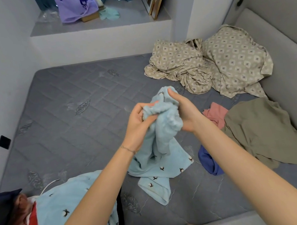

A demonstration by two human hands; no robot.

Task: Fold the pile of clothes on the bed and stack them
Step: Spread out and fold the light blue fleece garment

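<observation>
At the near left corner of the grey quilted mattress (68, 107), a heap of pale blue, red-and-white and dark clothes (65, 206) is lying. Over the middle, the left hand (137, 121) and right hand (183, 113) are both gripping a bunched pale blue bird-print fleece garment (161, 159), its lower end trailing on the mattress. By the right edge an olive cotton garment (258, 132), a pink cloth (217, 113) and a blue cloth (209, 163) are lying, with crumpled beige diamond-patterned bedding (212, 63) sitting at the far right corner.

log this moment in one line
left hand: grips light blue garment | right hand: grips it | garment: bunched, tail on mattress
</observation>
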